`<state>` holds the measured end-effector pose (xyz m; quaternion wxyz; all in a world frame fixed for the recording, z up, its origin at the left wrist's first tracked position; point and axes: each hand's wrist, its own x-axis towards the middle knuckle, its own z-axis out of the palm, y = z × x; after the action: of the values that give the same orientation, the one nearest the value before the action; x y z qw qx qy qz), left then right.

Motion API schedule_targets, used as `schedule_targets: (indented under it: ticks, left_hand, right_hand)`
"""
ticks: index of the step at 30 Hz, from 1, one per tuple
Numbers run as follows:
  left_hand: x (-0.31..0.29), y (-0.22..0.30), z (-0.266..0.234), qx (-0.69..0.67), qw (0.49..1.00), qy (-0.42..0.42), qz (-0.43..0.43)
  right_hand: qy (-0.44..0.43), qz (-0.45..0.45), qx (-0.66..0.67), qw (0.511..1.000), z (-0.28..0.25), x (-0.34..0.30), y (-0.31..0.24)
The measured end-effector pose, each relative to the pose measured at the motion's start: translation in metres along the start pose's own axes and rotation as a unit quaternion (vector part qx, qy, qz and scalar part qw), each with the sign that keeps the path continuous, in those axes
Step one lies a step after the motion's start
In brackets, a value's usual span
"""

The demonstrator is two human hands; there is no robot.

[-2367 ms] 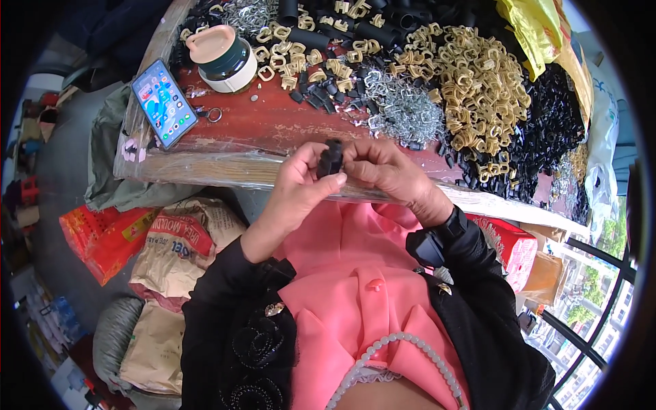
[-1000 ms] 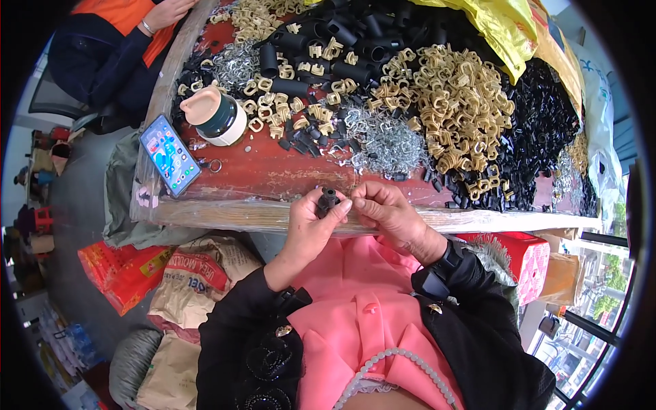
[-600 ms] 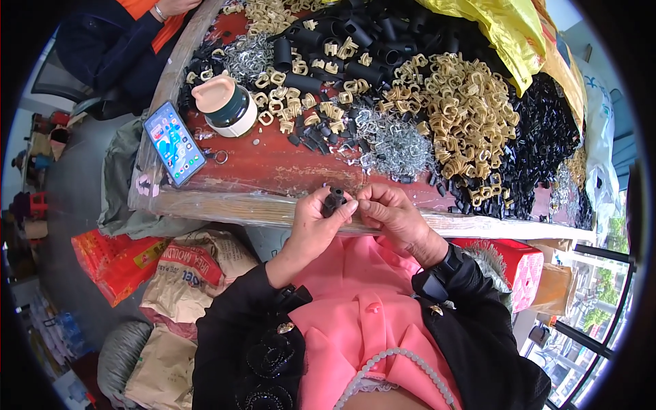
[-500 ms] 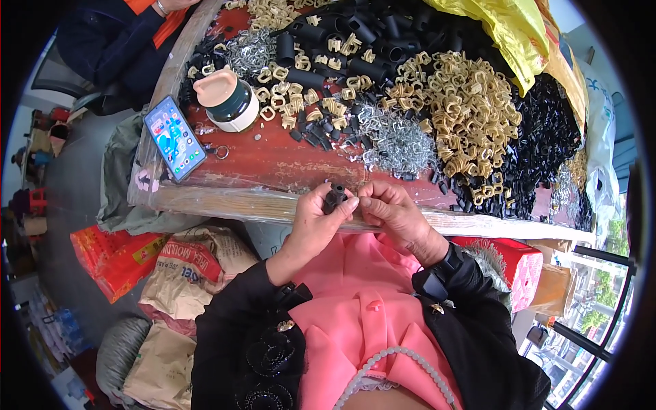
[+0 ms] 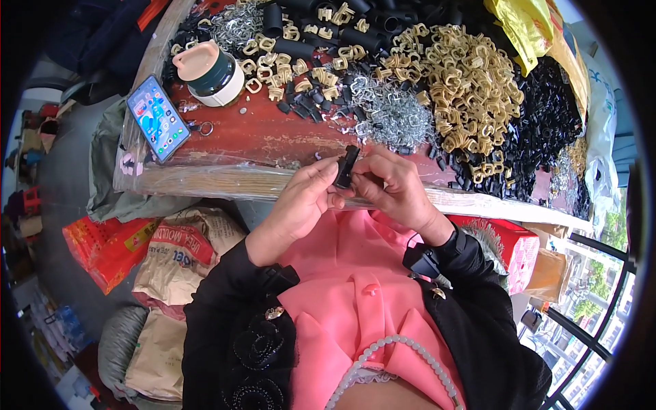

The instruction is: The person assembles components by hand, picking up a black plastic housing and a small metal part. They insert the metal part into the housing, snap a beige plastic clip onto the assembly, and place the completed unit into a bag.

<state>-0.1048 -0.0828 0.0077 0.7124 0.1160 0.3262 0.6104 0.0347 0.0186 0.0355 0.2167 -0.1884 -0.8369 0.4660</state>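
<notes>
My left hand (image 5: 305, 198) grips a small black plastic part (image 5: 347, 167) between thumb and fingers, just above the table's near edge. From the other side my right hand (image 5: 394, 186) presses its bent fingers against that part; whether they also pinch something small is hidden. Beyond my hands lies a heap of small silver metal clips (image 5: 393, 116). To its right rises a large pile of beige plastic rings (image 5: 475, 89). Several small black pieces (image 5: 311, 102) are scattered left of the clips, beside more loose beige rings (image 5: 275, 72).
A jar with a pink lid (image 5: 210, 75) and a lit phone (image 5: 158, 117) stand at the table's left. Black tubes (image 5: 294, 49) lie further back. Many small black pieces (image 5: 547, 130) and a yellow bag (image 5: 525, 27) are at right. Paper sacks (image 5: 179, 263) rest below left.
The black part has turned from end-on to a tilted, lengthwise position, and both hands have moved slightly up. The view has shifted a little. My left fingers now reach further around the part.
</notes>
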Motion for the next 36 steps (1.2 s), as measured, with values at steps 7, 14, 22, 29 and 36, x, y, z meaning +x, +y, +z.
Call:
schedule_targets:
  ticks: [7, 14, 22, 29, 36]
  left_hand:
    - [-0.001, -0.007, 0.005, 0.074, 0.997, 0.027, 0.0]
    - [-0.001, -0.008, 0.003, 0.144, 0.989, 0.009, 0.005]
    - [0.004, 0.009, -0.001, 0.103, 0.994, -0.002, -0.023]
    - [-0.003, 0.001, -0.009, -0.038, 0.999, 0.016, -0.017]
    - [-0.002, -0.001, -0.013, -0.007, 1.0, -0.007, -0.015]
  right_hand:
    - [-0.011, -0.078, -0.151, 0.985, 0.003, -0.003, -0.003]
    - [-0.043, -0.061, -0.169, 0.983, 0.003, -0.003, 0.001]
    - [-0.05, -0.067, -0.116, 0.99, -0.002, 0.019, -0.005]
    - [0.003, -0.065, -0.182, 0.981, -0.021, 0.047, -0.009]
    - [0.052, -0.057, -0.464, 0.883, -0.024, 0.073, 0.06]
